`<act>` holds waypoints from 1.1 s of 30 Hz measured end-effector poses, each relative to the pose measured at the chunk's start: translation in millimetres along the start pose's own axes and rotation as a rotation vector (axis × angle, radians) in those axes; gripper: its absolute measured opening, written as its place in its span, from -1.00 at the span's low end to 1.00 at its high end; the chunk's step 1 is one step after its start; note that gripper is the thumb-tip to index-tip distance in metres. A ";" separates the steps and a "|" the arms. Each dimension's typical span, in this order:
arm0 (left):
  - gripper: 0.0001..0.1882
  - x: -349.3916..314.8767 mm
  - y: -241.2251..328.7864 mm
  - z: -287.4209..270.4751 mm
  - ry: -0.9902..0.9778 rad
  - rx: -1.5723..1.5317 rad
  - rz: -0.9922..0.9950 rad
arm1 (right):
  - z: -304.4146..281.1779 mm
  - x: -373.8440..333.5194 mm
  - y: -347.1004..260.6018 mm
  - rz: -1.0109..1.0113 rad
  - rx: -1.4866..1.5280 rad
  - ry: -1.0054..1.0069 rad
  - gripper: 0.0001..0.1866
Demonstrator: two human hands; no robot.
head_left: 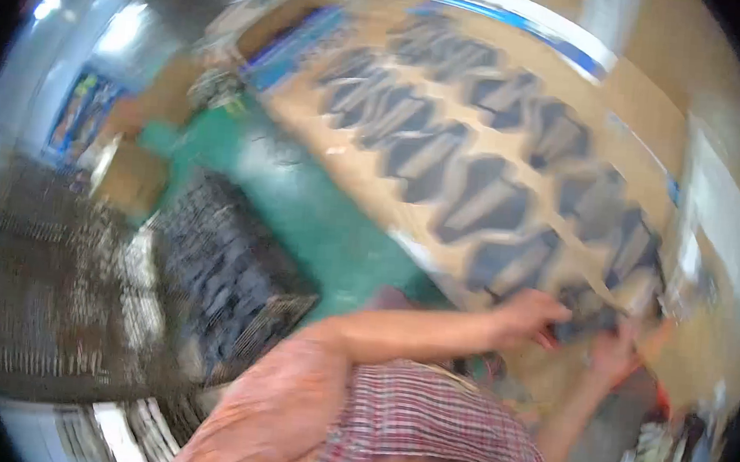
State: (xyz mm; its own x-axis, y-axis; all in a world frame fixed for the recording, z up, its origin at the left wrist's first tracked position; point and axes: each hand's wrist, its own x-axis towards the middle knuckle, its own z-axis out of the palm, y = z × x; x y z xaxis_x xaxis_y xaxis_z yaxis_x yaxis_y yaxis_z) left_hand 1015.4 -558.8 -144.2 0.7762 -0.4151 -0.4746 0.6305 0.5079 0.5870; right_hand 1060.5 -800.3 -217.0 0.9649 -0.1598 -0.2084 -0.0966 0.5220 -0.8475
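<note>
Over the near right end of the brown table (542, 366), my left hand (530, 318) and my right hand (617, 353) are close together. Between them is a small dark grey piece (584, 322), blurred by motion; its exact kind does not show. The fingers of my left hand are closed on its left side, and those of my right hand pinch its right side. Just beyond my hands lie flat dark grey shaped pieces (486, 197), each with a paler brownish middle, set out in two long rows running away to the far left.
Left of the table is a green floor (303, 200) with a crate of dark pieces (228, 263) on it. Cardboard boxes (135, 173) stand farther left. A blue-edged open box (293, 43) sits at the table's far end. Orange-handled tools, blurred, lie at the right.
</note>
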 end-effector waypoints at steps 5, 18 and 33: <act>-0.82 -82.8 48.4 -40.7 -0.088 -0.209 0.162 | 117.1 -31.7 -17.5 -0.046 -0.176 -0.154 -0.47; -0.69 -392.8 -57.7 -331.4 0.934 -0.707 0.541 | 372.1 -231.3 262.0 0.719 -0.524 -0.740 -0.73; -0.82 -663.9 -153.4 -606.5 1.227 -1.066 0.798 | 587.9 -498.3 578.5 1.079 -0.839 -1.146 -0.78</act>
State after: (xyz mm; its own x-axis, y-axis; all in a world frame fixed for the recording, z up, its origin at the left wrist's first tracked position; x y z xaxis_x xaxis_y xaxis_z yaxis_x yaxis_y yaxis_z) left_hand 404.9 96.6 -316.9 0.1096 0.6268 -0.7715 -0.5066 0.7030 0.4992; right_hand 667.4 73.8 -316.4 0.0312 0.7280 -0.6849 -0.4727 -0.5930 -0.6519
